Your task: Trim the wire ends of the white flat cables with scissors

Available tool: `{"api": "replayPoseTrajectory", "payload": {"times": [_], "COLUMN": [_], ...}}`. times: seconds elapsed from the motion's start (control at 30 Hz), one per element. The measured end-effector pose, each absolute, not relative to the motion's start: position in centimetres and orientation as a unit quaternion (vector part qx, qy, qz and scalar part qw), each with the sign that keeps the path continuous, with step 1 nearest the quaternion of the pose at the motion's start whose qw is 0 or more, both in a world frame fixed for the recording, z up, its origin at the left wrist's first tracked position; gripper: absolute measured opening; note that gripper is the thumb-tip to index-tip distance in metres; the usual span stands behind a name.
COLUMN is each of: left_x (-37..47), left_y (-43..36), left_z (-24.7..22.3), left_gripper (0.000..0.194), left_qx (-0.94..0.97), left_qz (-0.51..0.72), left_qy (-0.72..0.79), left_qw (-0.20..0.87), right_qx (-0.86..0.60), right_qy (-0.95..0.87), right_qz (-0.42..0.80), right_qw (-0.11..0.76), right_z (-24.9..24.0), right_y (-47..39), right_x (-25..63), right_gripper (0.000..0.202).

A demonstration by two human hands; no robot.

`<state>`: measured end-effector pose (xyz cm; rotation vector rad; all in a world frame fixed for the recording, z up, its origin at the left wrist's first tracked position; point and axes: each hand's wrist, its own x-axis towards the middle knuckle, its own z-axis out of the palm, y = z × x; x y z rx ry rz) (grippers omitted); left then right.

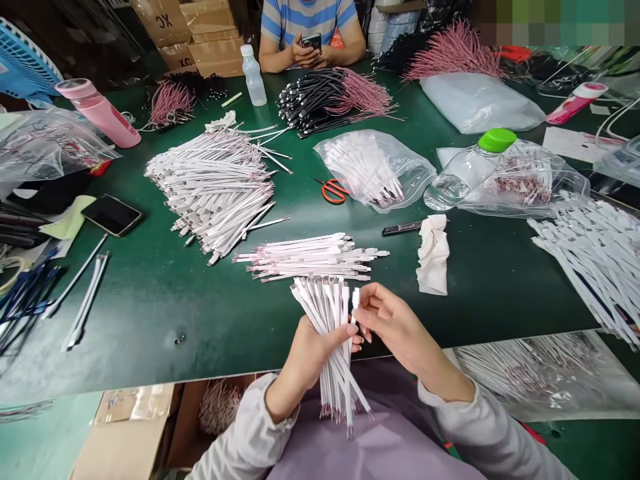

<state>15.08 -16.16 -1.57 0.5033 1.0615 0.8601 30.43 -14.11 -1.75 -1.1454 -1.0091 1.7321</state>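
My left hand (313, 350) is wrapped round a bundle of white cables (333, 380), plugs pointing up and away, pinkish bare wire ends hanging over my lap. At the bundle's right side, my right hand (387, 320) pinches one white cable (356, 300) just below its plug. Just beyond the bundle, a flat stack of white cables (310, 257) lies crosswise on the green table (210, 320). A larger heap of white cables (215, 187) is behind it to the left.
Around me lie a white cloth (433, 257), a box cutter (401, 229), orange-handled scissors (334, 191), a bag of cables (370, 170) and a tipped clear bottle (463, 175). Left is a phone (113, 215). Across the table, a person (313, 33) holds a phone behind black cables (313, 100).
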Motion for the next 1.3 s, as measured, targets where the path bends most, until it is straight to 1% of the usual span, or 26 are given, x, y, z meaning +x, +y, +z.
{"api": "replayPoseTrajectory", "payload": {"times": [0.13, 0.3, 0.37, 0.5, 0.6, 0.7, 0.87, 0.97, 1.03, 1.1, 1.3], "left_x": [15.1, 15.0, 14.9, 14.9, 14.8, 14.8, 14.9, 14.9, 14.8, 14.7, 14.6], "left_y": [-16.1, -16.1, -16.2, -16.5, -16.5, -16.4, -16.1, -16.0, -15.9, -15.9, -15.6], "left_z": [-1.3, -1.1, -1.2, -1.7, -1.9, -1.9, -1.6, -1.5, -1.6, -1.5, -0.9], "left_gripper": [0.030, 0.025, 0.025, 0.027, 0.026, 0.024, 0.026, 0.028, 0.031, 0.035, 0.040], "left_qx": [0.261, 0.278, 0.286, 0.283, 0.293, 0.311, 0.279, 0.269, 0.255, 0.242, 0.287], "left_qz": [0.401, 0.407, 0.406, 0.404, 0.398, 0.394, 0.394, 0.397, 0.393, 0.385, 0.335], "left_qy": [0.461, 0.437, 0.433, 0.439, 0.452, 0.456, 0.451, 0.454, 0.462, 0.469, 0.485], "left_qw": [0.747, 0.752, 0.752, 0.751, 0.743, 0.735, 0.751, 0.751, 0.753, 0.757, 0.755], "right_qx": [-0.410, -0.400, -0.406, -0.473, -0.507, -0.507, -0.503, -0.470, -0.444, -0.437, -0.468], "right_qy": [-0.363, -0.339, -0.344, -0.386, -0.417, -0.420, -0.417, -0.385, -0.346, -0.320, -0.326], "right_qz": [0.743, 0.772, 0.762, 0.674, 0.629, 0.635, 0.647, 0.693, 0.726, 0.730, 0.655], "right_qw": [0.384, 0.359, 0.369, 0.416, 0.418, 0.404, 0.393, 0.387, 0.396, 0.417, 0.495], "right_z": [-1.7, -1.5, -1.6, -1.8, -1.6, -1.4, -1.5, -1.5, -1.4, -1.4, -0.7], "right_y": [-13.9, -13.7, -13.7, -13.5, -13.4, -13.4, -13.2, -12.8, -12.5, -12.0, -10.1], "right_x": [30.3, 30.4, 30.3, 30.0, 29.8, 29.8, 29.8, 29.9, 30.1, 30.3, 31.9], "right_gripper": [0.029, 0.032, 0.033, 0.041, 0.041, 0.038, 0.034, 0.034, 0.036, 0.038, 0.040]}}
